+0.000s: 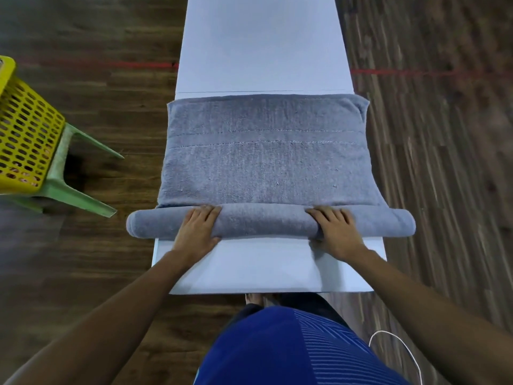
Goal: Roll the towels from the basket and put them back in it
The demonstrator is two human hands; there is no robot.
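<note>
One towel (266, 162), one basket (25, 134), one chair (75, 194), one table (261, 51), one cable (383, 332), and two hands: left hand (198, 227), right hand (337, 227).

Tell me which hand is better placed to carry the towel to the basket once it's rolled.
Probably the left hand. Both hands hold the towel, but the yellow basket sits away to the left, nearer it than the right hand.

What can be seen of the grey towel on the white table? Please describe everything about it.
The grey towel is soft terry-like cloth with two stitched lines across it. Its near end is rolled into a thick tube, wider than the white table, so both ends overhang. The rest lies flat toward the far side. The left hand and the right hand hold the roll, fingers over its top.
</note>
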